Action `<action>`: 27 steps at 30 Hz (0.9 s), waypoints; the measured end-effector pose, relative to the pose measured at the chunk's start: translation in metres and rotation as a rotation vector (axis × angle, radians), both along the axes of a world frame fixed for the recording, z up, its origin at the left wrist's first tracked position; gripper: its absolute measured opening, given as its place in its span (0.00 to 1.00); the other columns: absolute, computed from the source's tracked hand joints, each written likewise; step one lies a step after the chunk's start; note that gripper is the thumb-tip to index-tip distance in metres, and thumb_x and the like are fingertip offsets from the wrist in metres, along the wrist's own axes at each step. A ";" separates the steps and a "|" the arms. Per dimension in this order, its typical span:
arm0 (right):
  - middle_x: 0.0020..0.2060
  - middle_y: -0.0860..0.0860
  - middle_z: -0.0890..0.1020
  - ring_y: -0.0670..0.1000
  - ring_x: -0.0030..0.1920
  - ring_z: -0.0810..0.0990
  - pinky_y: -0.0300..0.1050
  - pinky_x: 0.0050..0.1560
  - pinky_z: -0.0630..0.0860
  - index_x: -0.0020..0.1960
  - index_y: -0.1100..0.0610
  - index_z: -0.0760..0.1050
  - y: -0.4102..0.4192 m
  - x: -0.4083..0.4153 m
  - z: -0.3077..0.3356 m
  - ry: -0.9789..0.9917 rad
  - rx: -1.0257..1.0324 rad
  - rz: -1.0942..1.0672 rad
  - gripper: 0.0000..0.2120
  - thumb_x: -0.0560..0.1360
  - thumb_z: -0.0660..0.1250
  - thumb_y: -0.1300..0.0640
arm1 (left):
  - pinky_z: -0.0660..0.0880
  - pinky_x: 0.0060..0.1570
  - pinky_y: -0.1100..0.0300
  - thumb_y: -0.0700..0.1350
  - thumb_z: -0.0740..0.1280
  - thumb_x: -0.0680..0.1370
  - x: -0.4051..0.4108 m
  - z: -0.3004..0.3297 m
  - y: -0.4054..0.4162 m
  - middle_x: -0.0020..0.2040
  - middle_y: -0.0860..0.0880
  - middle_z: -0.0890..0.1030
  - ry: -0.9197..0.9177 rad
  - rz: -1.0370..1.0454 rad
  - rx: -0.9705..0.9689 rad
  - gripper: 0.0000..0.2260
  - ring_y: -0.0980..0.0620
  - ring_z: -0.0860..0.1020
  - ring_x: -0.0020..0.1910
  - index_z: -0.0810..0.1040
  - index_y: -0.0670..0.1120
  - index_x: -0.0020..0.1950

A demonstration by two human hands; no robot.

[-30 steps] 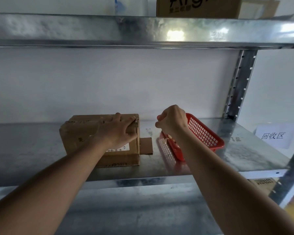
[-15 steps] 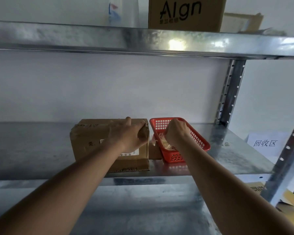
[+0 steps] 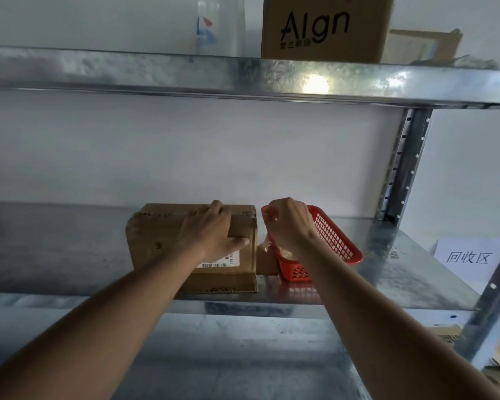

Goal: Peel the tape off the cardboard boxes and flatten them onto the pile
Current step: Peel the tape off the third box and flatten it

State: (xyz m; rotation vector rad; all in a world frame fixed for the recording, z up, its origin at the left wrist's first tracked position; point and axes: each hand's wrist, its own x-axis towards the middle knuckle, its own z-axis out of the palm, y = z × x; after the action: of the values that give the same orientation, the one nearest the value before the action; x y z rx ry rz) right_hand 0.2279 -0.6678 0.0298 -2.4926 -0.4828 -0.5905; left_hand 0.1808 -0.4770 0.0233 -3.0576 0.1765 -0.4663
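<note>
Left hand (image 3: pixel 211 232) laid over top front edge of cardboard box (image 3: pixel 162 241), fingers spread flat across top, thumb down front face: a pressing hold, not a curled grip. Right hand (image 3: pixel 289 223) raised over near end of red plastic basket (image 3: pixel 341 249), fingers pinched on a strip of clear tape (image 3: pixel 267 243) trailing down into basket. Box standing on galvanised steel shelf (image 3: pixel 387 272), just beside basket, a loose side flap poking out between them. Barcode label (image 3: pixel 220 262) on front face.

Progress, as judged: tape largely off this box and being discarded; box still in full shape, not flattened; no pile visible in frame. Printed carton (image 3: pixel 326 30) on upper shelf untouched.

Against half a second earlier: right hand risen from down inside basket to above its rim, tape stretched below. Left hand unchanged on box.
</note>
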 end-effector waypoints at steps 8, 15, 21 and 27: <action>0.51 0.53 0.80 0.49 0.45 0.79 0.37 0.39 0.75 0.57 0.55 0.82 0.038 0.005 -0.001 0.075 0.037 0.179 0.10 0.85 0.62 0.58 | 0.75 0.59 0.49 0.71 0.70 0.72 -0.011 0.002 0.031 0.61 0.50 0.73 -0.092 -0.084 -0.043 0.34 0.49 0.76 0.55 0.66 0.50 0.66; 0.62 0.49 0.82 0.49 0.56 0.81 0.39 0.45 0.75 0.62 0.51 0.83 0.055 0.001 0.015 0.120 0.173 0.242 0.11 0.85 0.63 0.54 | 0.76 0.58 0.51 0.70 0.74 0.69 -0.035 -0.001 0.072 0.57 0.51 0.78 -0.241 -0.198 -0.072 0.36 0.51 0.78 0.50 0.66 0.51 0.65; 0.61 0.49 0.83 0.50 0.57 0.80 0.31 0.41 0.73 0.70 0.48 0.77 0.096 -0.008 0.022 0.205 -0.019 0.337 0.28 0.73 0.75 0.66 | 0.79 0.53 0.48 0.70 0.78 0.66 -0.047 -0.022 0.109 0.54 0.45 0.81 -0.545 -0.272 -0.001 0.39 0.45 0.81 0.49 0.72 0.46 0.64; 0.50 0.49 0.84 0.49 0.49 0.82 0.45 0.47 0.82 0.59 0.52 0.82 0.126 -0.025 0.029 0.052 0.131 0.242 0.09 0.80 0.72 0.55 | 0.75 0.59 0.53 0.69 0.79 0.66 -0.056 -0.034 0.147 0.54 0.46 0.81 -0.711 -0.346 0.024 0.38 0.47 0.79 0.54 0.72 0.45 0.62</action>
State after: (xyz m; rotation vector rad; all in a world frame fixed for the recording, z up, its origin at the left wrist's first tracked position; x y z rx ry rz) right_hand 0.2030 -0.5418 0.0586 -2.2760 -0.6907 -0.4458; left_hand 0.1253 -0.3304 -0.0112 -2.6231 0.6583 -1.4947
